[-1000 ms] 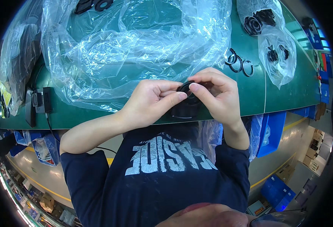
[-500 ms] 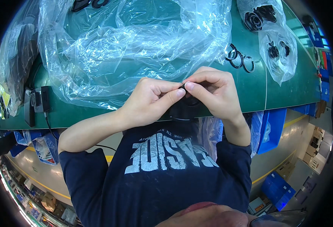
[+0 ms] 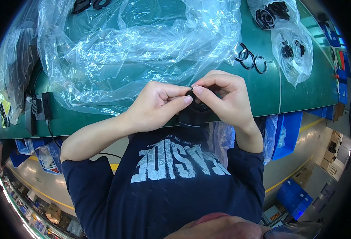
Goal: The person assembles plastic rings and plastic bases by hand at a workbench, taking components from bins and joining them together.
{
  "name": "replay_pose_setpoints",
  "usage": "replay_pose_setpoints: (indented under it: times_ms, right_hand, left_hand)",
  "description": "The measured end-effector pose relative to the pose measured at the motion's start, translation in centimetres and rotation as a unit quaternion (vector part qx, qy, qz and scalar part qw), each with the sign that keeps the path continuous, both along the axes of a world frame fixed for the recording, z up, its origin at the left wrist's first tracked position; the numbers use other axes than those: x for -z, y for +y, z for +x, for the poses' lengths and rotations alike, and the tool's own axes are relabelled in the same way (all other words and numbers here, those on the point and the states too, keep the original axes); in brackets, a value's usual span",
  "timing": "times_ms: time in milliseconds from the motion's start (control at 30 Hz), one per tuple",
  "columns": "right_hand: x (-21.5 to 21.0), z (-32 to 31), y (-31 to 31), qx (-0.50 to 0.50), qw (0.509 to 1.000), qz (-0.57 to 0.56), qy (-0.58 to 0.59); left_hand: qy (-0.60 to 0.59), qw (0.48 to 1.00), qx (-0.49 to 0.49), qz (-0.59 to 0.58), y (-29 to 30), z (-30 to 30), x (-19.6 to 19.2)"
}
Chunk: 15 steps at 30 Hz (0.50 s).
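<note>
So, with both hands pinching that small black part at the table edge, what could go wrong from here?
1. The black round part is held by the left hand and right hand right over the edge of the green table; if a grip slips, it may fall to the floor.
2. The large clear plastic sheet lies close behind the hands and could snag.
3. The loose black rings nearby might get knocked.

Your desk [image 3: 271,95] is smooth matt green, the big bag [image 3: 135,47] on it is glossy crinkled clear plastic, and those black rings [image 3: 249,59] look like matt rubber
</note>
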State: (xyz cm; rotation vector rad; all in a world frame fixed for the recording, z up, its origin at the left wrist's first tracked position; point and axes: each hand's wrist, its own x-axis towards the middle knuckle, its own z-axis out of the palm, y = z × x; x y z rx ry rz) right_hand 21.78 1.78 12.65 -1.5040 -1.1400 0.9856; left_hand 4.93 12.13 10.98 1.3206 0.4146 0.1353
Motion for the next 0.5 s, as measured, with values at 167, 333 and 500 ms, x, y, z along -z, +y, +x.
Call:
replay_pose_setpoints:
  times_ms: [167,333,500]
  right_hand:
    - [-0.5,-0.4,0.5,-0.003,0.999,-0.035,0.033]
    - [-0.4,-0.6,-0.5,0.064,0.987,0.086,-0.119]
    - [-0.1,-1.3,-1.3,0.080,0.963,0.112,-0.234]
  left_hand:
    - [0.015,1.000,-0.012,-0.018,0.5,0.0,0.0]
    - [0.041,0.994,-0.044,-0.091,1.0,0.2,-0.6]
    - [0.010,0.991,-0.036,-0.129,0.8,0.3,-0.5]
